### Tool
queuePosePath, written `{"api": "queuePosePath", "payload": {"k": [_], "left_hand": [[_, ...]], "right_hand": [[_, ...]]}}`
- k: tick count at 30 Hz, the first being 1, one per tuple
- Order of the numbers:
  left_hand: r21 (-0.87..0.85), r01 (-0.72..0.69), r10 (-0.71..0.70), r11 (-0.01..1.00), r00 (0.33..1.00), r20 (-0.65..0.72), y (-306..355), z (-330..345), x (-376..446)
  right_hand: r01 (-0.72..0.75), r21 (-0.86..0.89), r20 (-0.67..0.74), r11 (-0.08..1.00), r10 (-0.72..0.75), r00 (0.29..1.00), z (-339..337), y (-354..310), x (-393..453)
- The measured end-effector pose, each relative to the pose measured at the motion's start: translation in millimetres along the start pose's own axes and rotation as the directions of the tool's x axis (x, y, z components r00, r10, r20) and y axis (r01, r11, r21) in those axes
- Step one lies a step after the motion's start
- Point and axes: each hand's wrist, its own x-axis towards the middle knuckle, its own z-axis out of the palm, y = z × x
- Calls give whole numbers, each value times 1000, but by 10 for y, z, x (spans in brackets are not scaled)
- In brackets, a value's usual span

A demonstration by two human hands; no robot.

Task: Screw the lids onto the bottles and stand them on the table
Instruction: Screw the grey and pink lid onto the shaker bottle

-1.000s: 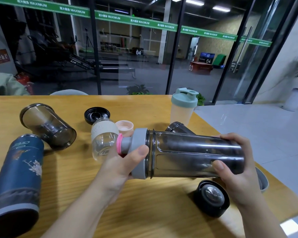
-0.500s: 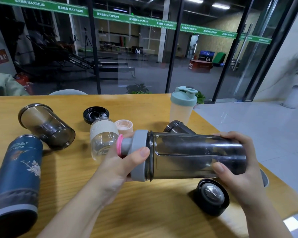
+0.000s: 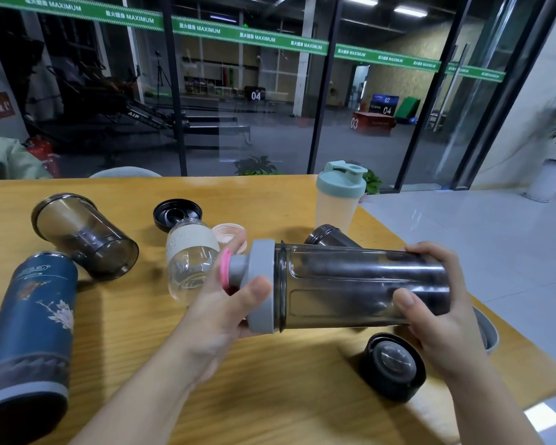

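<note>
Smoky bottle point(image 3: 363, 289) held level above wooden table point(image 3: 270, 380), no readable label; "MAXIMUM" on green banner point(image 3: 254, 38) behind. Left hand point(image 3: 225, 309) curled round grey lid point(image 3: 262, 289), thumb across rim. Right hand point(image 3: 443, 311) clasped round the base.

Green glass banner point(image 3: 254, 36) reads "MAXIMUM"; red box point(image 3: 371, 123) reads "03".

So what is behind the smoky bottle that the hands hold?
Behind the smoky bottle, the threaded mouth of another dark bottle shows, lying on the table. Its body is covered. Farther back stands a capped shaker bottle.
</note>
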Motion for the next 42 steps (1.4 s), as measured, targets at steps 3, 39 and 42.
{"api": "queuePosePath", "payload": {"k": [3,39,42], "left_hand": [[24,-24,22,999,998,66,-13,-16,15],[69,-265,266,962,964,0,-153,-6,55],[77,-269,269,960,963,20,-142,-18,65]], "right_hand": [[-146,75,-10,986,147,989,-7,32,2],[-611,215,164,762,589,792,42,-138,112],[-569,236,127,788,556,822,66,-142,90]]}}
